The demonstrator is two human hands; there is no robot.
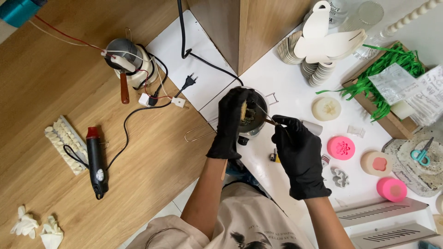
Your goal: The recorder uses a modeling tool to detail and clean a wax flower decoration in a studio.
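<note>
Both hands wear black gloves and work over a small round metal pot [258, 121] with a long wire handle, which stands on the white table [286, 78].

Left hand [229, 124]: fingers clamped on a small flat tan piece [243, 111], held upright over the pot's mouth. In my judgement it is kept there so that anything coming off it falls into the pot rather than onto the table.

Right hand [297, 150]: fingers pinched together on a thin stick-like tool [270, 121] with a brownish tip. The tool runs from the fingertips toward the tan piece and the pot's inside; whether its tip touches the piece cannot be told. The low, pencil-like grip suggests fine scraping or picking.

The pot's contents look dark and lumpy; their kind is not clear.

Near the right fingers: a white cylinder [314, 127] just beyond the knuckles, and a pink round silicone mould [341, 148] farther out on the same side. Beyond it are 2 more round items, 1 beige [379, 163] and 1 pink [392, 189].

Well apart from the left fingers, on the wooden surface [55, 92]: a black heat gun with a red nozzle [96, 161] and a tray of pale moulded pieces [64, 143]. Neither is touched.
</note>
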